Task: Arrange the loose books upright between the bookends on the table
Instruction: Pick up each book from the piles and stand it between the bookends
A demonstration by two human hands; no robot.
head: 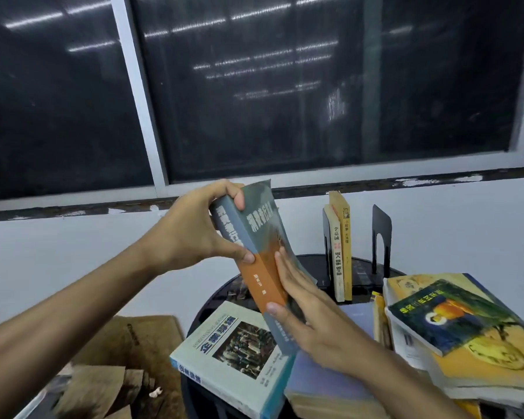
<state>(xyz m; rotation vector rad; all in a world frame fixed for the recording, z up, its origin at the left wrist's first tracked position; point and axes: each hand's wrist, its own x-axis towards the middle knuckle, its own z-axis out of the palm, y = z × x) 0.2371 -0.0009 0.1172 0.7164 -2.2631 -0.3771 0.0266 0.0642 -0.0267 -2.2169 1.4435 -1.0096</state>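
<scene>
Grey-and-orange book (254,237), held tilted above the round black bench (363,269), left hand (188,234) gripping its upper spine, right hand (312,322) flat and straight-fingered against its cover; black bookends (381,234) stood at the far edge.

A wide window (254,86) fills the upper half of the view, its glass dark and streaked with reflections of strip lights (263,55). A pale frame bar (139,95) slants down between two panes, and a fainter upright bar (372,86) shows further right. Below the glass runs a dark ledge (73,210) with chipped, flaking paint in white patches. Under the ledge a plain white wall (58,252) stretches across. At lower left lies a flat sheet of brown cardboard (139,337), worn and smudged. In front of it sit crumpled pieces of brown paper (103,385), with a small white scrap (155,392) beside them.
</scene>
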